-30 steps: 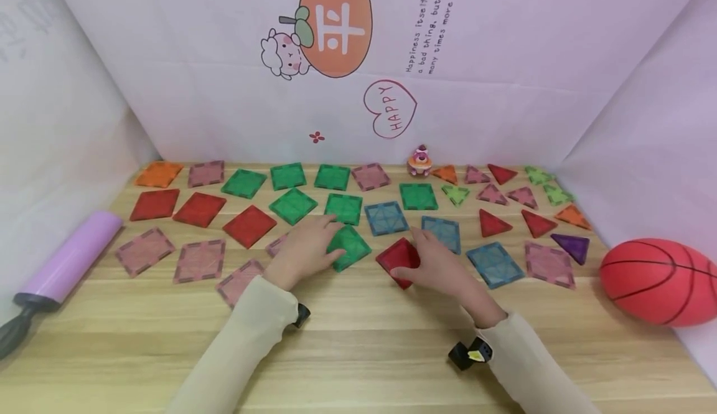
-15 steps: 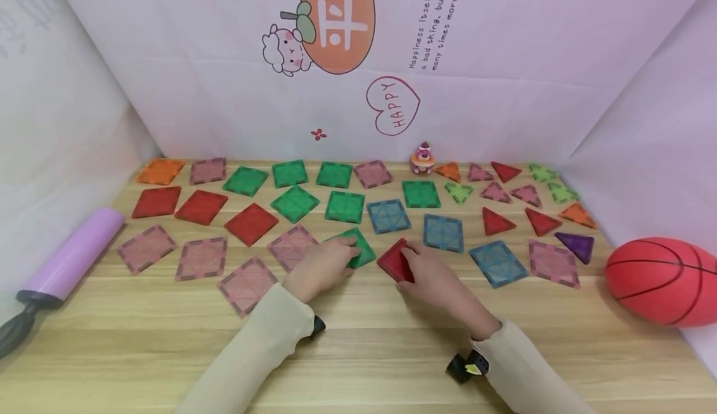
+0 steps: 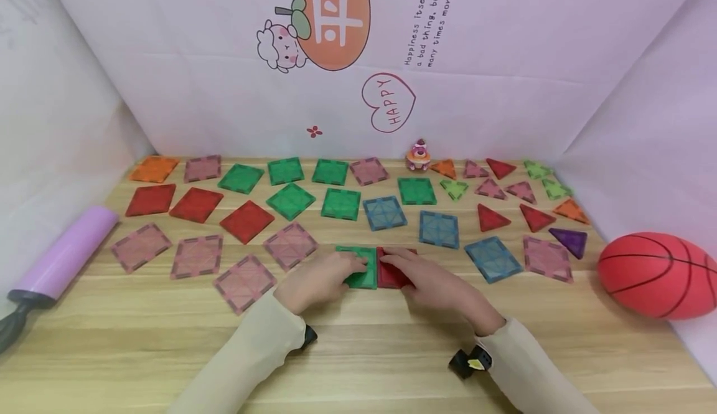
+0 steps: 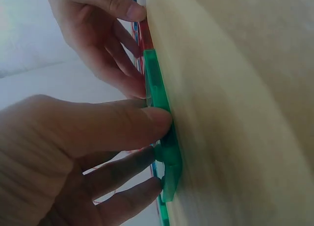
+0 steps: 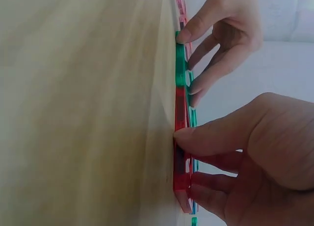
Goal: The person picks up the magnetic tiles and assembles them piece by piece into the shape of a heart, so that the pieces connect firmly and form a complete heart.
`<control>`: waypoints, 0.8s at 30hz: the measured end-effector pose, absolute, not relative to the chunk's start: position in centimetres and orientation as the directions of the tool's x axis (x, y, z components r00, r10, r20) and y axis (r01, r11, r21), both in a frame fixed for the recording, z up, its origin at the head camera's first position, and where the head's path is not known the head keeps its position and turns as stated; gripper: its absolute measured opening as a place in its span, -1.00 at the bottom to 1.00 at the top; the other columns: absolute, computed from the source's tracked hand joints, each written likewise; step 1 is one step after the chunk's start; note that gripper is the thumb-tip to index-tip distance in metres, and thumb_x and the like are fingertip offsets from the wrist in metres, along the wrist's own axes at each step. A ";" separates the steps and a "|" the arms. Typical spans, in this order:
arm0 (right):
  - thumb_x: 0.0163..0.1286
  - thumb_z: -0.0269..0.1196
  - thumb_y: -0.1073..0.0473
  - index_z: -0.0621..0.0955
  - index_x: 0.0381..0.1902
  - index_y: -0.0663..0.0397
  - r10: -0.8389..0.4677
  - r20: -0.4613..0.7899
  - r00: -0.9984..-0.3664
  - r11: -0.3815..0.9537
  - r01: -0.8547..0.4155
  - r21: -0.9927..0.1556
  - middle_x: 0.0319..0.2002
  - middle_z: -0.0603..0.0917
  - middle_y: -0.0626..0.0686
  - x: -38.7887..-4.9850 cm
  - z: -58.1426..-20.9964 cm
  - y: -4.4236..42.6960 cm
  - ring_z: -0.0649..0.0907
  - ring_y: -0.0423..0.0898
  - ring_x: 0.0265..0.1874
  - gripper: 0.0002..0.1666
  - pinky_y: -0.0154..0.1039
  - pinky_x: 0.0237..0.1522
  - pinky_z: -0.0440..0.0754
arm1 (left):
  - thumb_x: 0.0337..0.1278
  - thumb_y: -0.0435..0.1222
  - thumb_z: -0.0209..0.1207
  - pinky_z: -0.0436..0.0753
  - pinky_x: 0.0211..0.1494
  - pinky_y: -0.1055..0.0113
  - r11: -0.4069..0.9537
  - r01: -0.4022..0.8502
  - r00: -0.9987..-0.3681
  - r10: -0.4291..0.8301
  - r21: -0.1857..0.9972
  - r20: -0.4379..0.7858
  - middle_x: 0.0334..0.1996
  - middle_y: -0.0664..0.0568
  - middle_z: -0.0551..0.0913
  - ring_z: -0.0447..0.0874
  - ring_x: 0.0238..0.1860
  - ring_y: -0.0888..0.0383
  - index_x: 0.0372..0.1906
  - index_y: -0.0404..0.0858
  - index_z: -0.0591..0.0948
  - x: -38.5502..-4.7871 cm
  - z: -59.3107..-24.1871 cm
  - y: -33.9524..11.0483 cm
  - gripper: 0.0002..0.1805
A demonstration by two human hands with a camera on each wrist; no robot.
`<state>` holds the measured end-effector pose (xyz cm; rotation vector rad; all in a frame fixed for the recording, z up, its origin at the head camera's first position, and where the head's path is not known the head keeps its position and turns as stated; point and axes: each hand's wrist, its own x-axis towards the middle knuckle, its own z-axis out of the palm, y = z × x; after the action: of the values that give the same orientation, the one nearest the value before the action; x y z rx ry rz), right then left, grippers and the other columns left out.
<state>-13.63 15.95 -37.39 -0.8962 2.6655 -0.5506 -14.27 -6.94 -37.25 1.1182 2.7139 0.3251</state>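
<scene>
Being pinched between thumb and fingers, the green tile (image 3: 365, 279) is being held by the left hand (image 3: 316, 280), and the red tile (image 3: 388, 276) is being gripped likewise by the right hand (image 3: 437, 282). Both are being held touching, side against side, about midway between the left and right edges of the tabletop (image 3: 370, 358) and well in from its far edge. A spoiled seam is probably being risked: under an uneven push, one tile could be slid past the other. A fold at the seam could be caused if either near side is raised by a thumb; whether any lift is being applied cannot be told. Toward the left edge, little room is being allowed to the nearest pink tile (image 3: 290, 245), which could be nudged by the left hand.
</scene>
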 end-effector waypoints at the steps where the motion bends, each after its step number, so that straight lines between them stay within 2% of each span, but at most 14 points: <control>1: 0.30 0.16 0.40 0.29 0.38 0.20 -0.630 -0.142 -0.763 0.731 -0.521 -0.441 0.42 0.24 0.16 -13.8 -37.4 15.8 0.35 0.14 0.33 -0.32 0.09 0.20 0.46 | 0.13 -0.47 0.19 0.49 0.26 0.22 0.690 0.668 -0.698 0.711 0.278 -0.088 0.20 -0.03 0.55 0.49 0.24 0.05 0.14 -0.23 0.59 -14.3 -37.3 -7.0 -0.57; 6: 0.32 0.18 0.34 0.26 0.40 0.17 -0.621 -0.169 -0.766 0.732 -0.488 -0.476 0.40 0.27 0.18 -14.9 -37.5 15.6 0.35 0.15 0.33 -0.30 0.09 0.22 0.45 | 0.14 -0.44 0.20 0.49 0.26 0.22 0.691 0.663 -0.708 0.704 0.288 -0.058 0.22 -0.03 0.53 0.47 0.26 0.04 0.14 -0.24 0.59 -14.3 -37.6 -7.3 -0.58; 8: 0.34 0.19 0.30 0.27 0.39 0.20 -0.626 -0.139 -0.767 0.713 -0.492 -0.499 0.37 0.31 0.21 -15.6 -37.4 16.0 0.37 0.16 0.31 -0.32 0.11 0.22 0.44 | 0.14 -0.44 0.20 0.48 0.26 0.22 0.688 0.666 -0.707 0.705 0.288 -0.049 0.23 -0.03 0.52 0.46 0.27 0.04 0.14 -0.24 0.59 -14.4 -37.7 -7.4 -0.58; 10: 0.36 0.18 0.28 0.28 0.37 0.25 -0.617 -0.096 -0.781 0.704 -0.494 -0.511 0.32 0.37 0.25 -16.5 -37.2 17.0 0.40 0.18 0.27 -0.35 0.14 0.21 0.43 | 0.14 -0.44 0.20 0.49 0.26 0.21 0.685 0.670 -0.705 0.708 0.284 -0.043 0.24 -0.03 0.52 0.46 0.27 0.03 0.14 -0.24 0.59 -14.4 -37.7 -7.4 -0.58; 13: 0.38 0.14 0.28 0.29 0.33 0.36 -0.554 -0.033 -0.832 0.736 -0.471 -0.486 0.30 0.35 0.36 -17.9 -36.8 19.1 0.36 0.28 0.28 -0.39 0.21 0.23 0.36 | 0.13 -0.45 0.19 0.50 0.25 0.21 0.683 0.672 -0.703 0.710 0.285 -0.043 0.24 -0.03 0.51 0.44 0.29 0.02 0.15 -0.24 0.59 -14.4 -37.7 -7.4 -0.58; 17: 0.39 0.12 0.24 0.23 0.36 0.42 -0.432 -0.072 -0.899 0.828 -0.364 -0.427 0.37 0.19 0.44 -18.7 -36.6 21.2 0.25 0.38 0.32 -0.34 0.28 0.25 0.29 | 0.13 -0.45 0.20 0.52 0.22 0.21 0.686 0.681 -0.697 0.714 0.257 -0.058 0.25 -0.03 0.51 0.44 0.28 0.02 0.15 -0.22 0.59 -14.3 -37.6 -7.3 -0.57; 24: 0.41 0.09 0.23 0.22 0.36 0.43 -0.453 -0.163 -0.877 0.845 -0.364 -0.391 0.40 0.15 0.42 -18.3 -37.3 21.7 0.25 0.37 0.34 -0.35 0.24 0.27 0.29 | 0.14 -0.42 0.21 0.52 0.22 0.21 0.692 0.683 -0.691 0.716 0.235 -0.102 0.25 -0.02 0.51 0.43 0.30 0.01 0.16 -0.21 0.58 -13.6 -37.5 -6.7 -0.57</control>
<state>-18.34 21.70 -37.26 -0.6248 2.7743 -0.5159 -13.56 -6.71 -37.49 1.1344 2.7158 0.2656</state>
